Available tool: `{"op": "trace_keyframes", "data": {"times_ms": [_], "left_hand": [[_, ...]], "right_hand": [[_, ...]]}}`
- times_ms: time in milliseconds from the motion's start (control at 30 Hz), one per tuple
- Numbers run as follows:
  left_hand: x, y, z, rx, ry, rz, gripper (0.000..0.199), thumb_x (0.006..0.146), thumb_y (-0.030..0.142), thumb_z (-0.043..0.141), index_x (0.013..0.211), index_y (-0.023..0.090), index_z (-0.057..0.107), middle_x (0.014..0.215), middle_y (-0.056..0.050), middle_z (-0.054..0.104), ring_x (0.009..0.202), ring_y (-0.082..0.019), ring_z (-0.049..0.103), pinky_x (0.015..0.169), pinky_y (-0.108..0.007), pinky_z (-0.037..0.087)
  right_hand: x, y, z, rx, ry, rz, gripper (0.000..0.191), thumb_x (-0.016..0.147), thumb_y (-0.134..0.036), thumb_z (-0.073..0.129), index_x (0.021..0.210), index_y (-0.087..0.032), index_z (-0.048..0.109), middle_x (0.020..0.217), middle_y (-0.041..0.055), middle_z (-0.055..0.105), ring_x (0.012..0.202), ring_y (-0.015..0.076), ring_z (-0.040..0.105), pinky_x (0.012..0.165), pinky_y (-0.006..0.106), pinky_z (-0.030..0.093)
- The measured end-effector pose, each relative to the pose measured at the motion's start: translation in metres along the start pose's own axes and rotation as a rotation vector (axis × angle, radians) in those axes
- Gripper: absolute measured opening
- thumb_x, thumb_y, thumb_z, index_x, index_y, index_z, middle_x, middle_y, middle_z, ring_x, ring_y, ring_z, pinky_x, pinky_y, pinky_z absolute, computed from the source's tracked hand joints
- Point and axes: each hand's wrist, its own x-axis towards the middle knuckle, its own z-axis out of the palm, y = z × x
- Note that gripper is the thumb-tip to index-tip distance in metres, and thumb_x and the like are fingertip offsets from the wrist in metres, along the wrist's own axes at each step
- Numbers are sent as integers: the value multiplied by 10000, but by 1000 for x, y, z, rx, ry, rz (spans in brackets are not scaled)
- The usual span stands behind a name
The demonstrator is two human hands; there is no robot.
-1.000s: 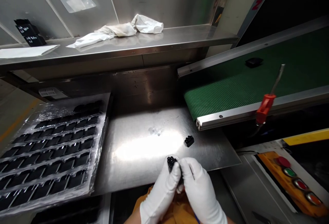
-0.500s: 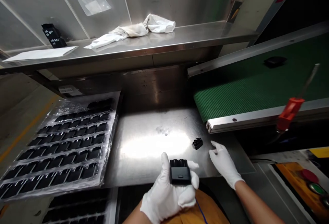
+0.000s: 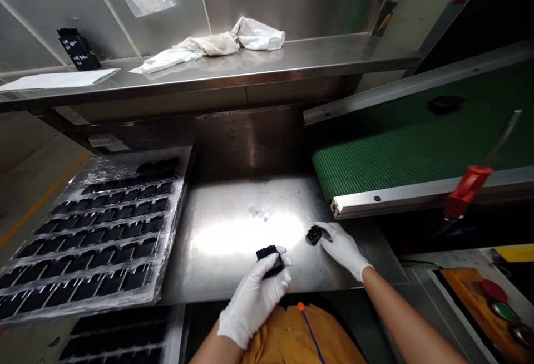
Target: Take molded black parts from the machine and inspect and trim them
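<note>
The small black plastic part (image 3: 314,235) lay on the stainless steel counter (image 3: 233,230), just at the fingertips of the gloved right hand (image 3: 344,250); the hand came at it from the lower right, its fingers (image 3: 326,230) reaching up and left to meet the part's short, tilted body, though whether they pinched it or only touched it could not be told. The gloved left hand (image 3: 253,300) was farther from that part; its fingers curled around the black plastic housing (image 3: 270,260), whose long axis ran nearly across the view, tilted up at the right end, just above the counter. Compared with the earlier frame, the right hand had closed the gap to the small part, which had lain apart from it; the left hand had dropped the housing from its upright show in the palm and turned it. To the left, the clear plastic tray (image 3: 173,208) held rows of black parts; to the right ran the green conveyor belt (image 3: 396,158), with a red-handled screwdriver (image 3: 467,191) lying by its rail.
</note>
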Motion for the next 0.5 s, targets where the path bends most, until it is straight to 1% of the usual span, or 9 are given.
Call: {"op": "trace_keyframes", "data": {"times_ms": [67, 100, 167, 233, 300, 367, 400, 433, 500], "left_hand": [[11, 1, -9, 15, 123, 13, 234, 841, 176, 681, 1048, 122, 587, 907, -72, 658, 741, -118, 649, 712, -212, 539], [16, 0, -14, 29, 180, 9, 226, 836, 166, 681, 1035, 128, 581, 903, -71, 657, 766, -126, 658, 729, -219, 549], [26, -3, -23, 92, 290, 8, 247, 814, 159, 701, 1024, 145, 572, 910, -68, 660, 817, -139, 673, 764, -235, 561], [36, -11, -33, 224, 366, 38, 281, 786, 153, 726, 1016, 166, 566, 939, -64, 666, 855, -141, 675, 812, -257, 560], [49, -21, -41, 387, 370, 73, 284, 755, 153, 748, 973, 177, 569, 917, -53, 667, 829, -142, 668, 805, -274, 551], [63, -31, -45, 502, 324, 97, 266, 695, 122, 774, 864, 178, 576, 777, -20, 641, 706, -136, 631, 696, -265, 524], [70, -36, -46, 534, 298, 106, 272, 655, 89, 784, 805, 179, 575, 699, 1, 611, 640, -130, 595, 633, -259, 490], [76, -40, -47, 551, 282, 115, 286, 617, 54, 786, 755, 182, 570, 638, 19, 578, 590, -124, 555, 588, -256, 453], [87, -45, -45, 560, 267, 124, 300, 584, 19, 775, 712, 193, 567, 594, 34, 551, 566, -125, 518, 572, -265, 416]], "right_hand": [[1, -4, -1, 1, -44, -12, 564, 793, -185, 527, 1337, -322, 569, 1359, 66, 511, 1056, 222, 617, 960, 336, 453], [1, -7, -2, 3, -64, -20, 566, 780, -167, 529, 1320, -331, 583, 1341, 56, 516, 1032, 209, 622, 949, 322, 453], [2, -13, -2, 5, -97, -35, 517, 764, -149, 532, 1236, -328, 639, 1270, 41, 546, 1003, 193, 622, 936, 300, 448], [2, -18, -1, 10, -117, -42, 475, 760, -146, 530, 1181, -319, 666, 1224, 36, 561, 1012, 190, 613, 939, 289, 438], [1, -22, 1, 18, -130, -36, 517, 736, -128, 537, 1208, -306, 649, 1245, 45, 554, 1001, 186, 611, 936, 284, 436], [-2, -25, 4, 30, -149, -30, 621, 676, -112, 576, 1270, -290, 609, 1281, 60, 538, 951, 179, 614, 910, 280, 447], [-5, -27, 5, 37, -157, -30, 657, 650, -120, 603, 1286, -284, 596, 1285, 65, 535, 919, 175, 614, 890, 280, 455], [-7, -29, 5, 44, -162, -33, 657, 637, -139, 630, 1278, -277, 598, 1277, 67, 536, 894, 173, 612, 873, 282, 460], [-12, -34, 6, 58, -152, -38, 533, 651, -202, 659, 1182, -246, 645, 1218, 71, 552, 878, 183, 602, 856, 299, 459]]}}
